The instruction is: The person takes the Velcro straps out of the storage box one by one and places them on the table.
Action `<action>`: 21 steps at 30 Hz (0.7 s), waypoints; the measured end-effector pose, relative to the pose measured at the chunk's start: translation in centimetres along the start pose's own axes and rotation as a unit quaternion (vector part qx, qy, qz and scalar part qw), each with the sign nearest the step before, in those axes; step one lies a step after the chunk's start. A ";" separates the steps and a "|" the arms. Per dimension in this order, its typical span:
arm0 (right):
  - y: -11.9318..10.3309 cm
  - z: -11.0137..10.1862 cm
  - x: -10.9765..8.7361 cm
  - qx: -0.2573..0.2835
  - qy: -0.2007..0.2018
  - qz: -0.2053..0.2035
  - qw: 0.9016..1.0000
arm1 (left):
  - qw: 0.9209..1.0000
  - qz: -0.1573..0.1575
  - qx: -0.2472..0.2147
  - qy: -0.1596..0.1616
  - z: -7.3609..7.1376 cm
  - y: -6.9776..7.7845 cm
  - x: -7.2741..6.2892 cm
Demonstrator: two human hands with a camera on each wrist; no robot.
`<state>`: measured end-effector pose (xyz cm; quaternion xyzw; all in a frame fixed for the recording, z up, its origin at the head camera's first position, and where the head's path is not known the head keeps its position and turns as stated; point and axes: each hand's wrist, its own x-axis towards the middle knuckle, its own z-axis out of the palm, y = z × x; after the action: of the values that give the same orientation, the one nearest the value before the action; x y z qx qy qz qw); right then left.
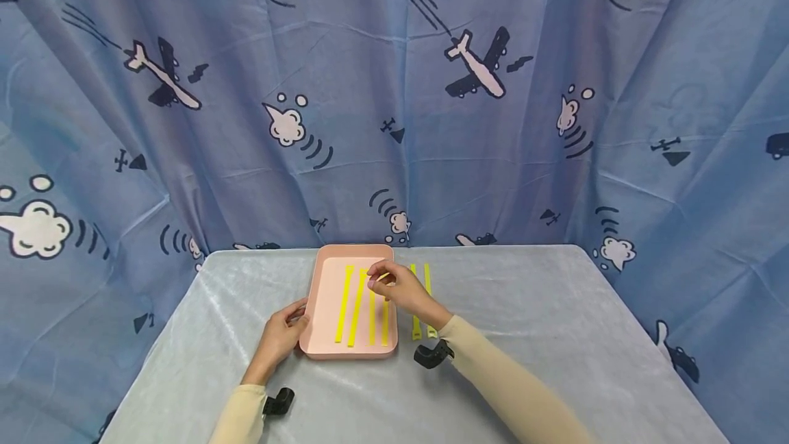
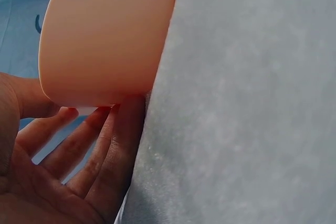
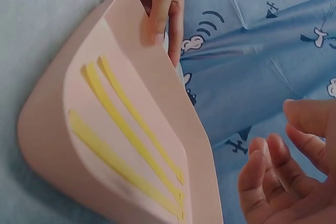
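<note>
A pink tray [image 1: 324,293] lies on the table, with several flat yellow straps [image 1: 357,307] side by side inside it. My left hand [image 1: 280,334] grips the tray's left side near its front corner. In the right wrist view its thumb lies over the rim, and in the left wrist view its fingers [image 2: 79,153] touch the tray from outside. Above the tray's right half hovers my right hand [image 1: 403,290], fingers loosely bent, nothing visible between thumb and fingertips. It partly covers the straps below. Two more yellow straps [image 1: 416,327] with slotted ends lie right of the tray.
A pale grey cloth covers the table [image 1: 542,334]. Behind it hangs a blue curtain [image 1: 357,177] printed with planes and clouds. Each wrist wears a black camera, such as the right wrist camera [image 1: 433,354].
</note>
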<state>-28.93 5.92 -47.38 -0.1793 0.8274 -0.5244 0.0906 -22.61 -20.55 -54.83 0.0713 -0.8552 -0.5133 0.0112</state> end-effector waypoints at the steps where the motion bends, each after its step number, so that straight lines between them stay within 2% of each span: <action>1: -0.1 0.2 0.1 0.001 -0.004 -0.004 1.000 | 1.000 0.002 0.000 0.000 0.0 0.0 0.0; 11: -0.7 1.9 0.7 -0.005 -0.024 -0.013 1.000 | 1.000 -0.005 -0.016 0.000 0.0 -0.1 0.0; 21: -1.5 2.3 0.7 -0.028 -0.041 -0.024 0.998 | 1.000 -0.001 -0.009 0.001 -0.1 0.3 0.1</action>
<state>-28.52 3.11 -47.04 -0.2230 0.8327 -0.4955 0.1068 -22.73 -20.54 -54.52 0.0722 -0.8506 -0.5206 0.0124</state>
